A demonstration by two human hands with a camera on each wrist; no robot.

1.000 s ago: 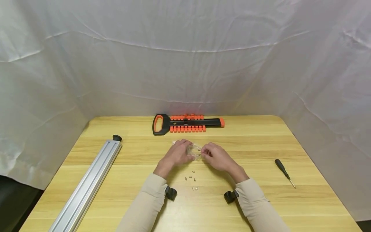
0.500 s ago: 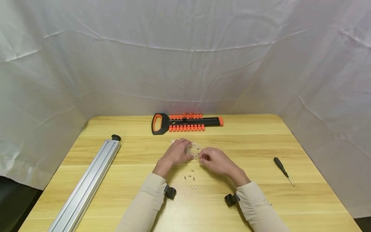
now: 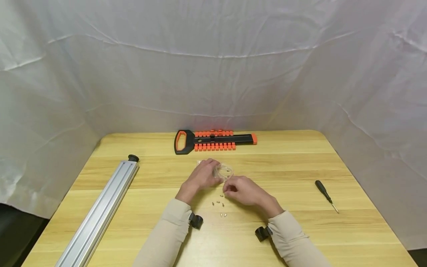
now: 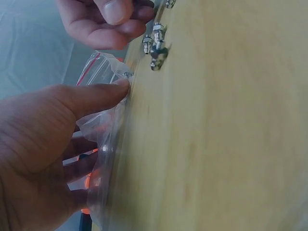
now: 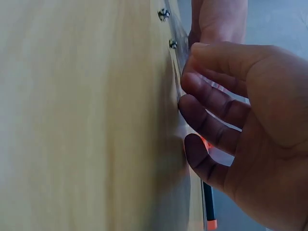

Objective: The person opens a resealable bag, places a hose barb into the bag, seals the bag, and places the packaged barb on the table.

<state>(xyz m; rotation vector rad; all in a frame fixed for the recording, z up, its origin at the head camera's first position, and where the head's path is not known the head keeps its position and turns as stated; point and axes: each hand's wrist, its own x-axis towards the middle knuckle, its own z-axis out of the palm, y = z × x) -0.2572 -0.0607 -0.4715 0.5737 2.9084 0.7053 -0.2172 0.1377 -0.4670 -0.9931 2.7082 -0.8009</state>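
Observation:
My left hand point(image 3: 204, 174) holds a clear zip bag point(image 3: 223, 170), with the thumb pressed on its near side and the fingers behind it. A red seal line runs along the bag point(image 4: 103, 120) in the left wrist view, and small metal pieces show inside. Just right of the bag's mouth, my right hand point(image 3: 245, 189) is low over the table. Thumb and index fingertip meet there; whatever may lie between them is hidden. Beside and below those fingertips several small metal fittings point(image 3: 218, 202) lie loose. Some show larger as silvery, ridged fittings point(image 4: 158, 32) in the left wrist view.
A black screwdriver point(image 3: 323, 189) lies at the right of the wooden table point(image 3: 287, 159). A long aluminium rail point(image 3: 103, 207) with a black end knob lies at the left. At the back is a black-and-orange handled tool point(image 3: 240, 139), before white cloth walls point(image 3: 213, 81).
My right hand has drawn back from the bag's mouth toward the loose fittings, moving down and slightly left. My left hand stays on the bag, and the loose fittings have kept their places.

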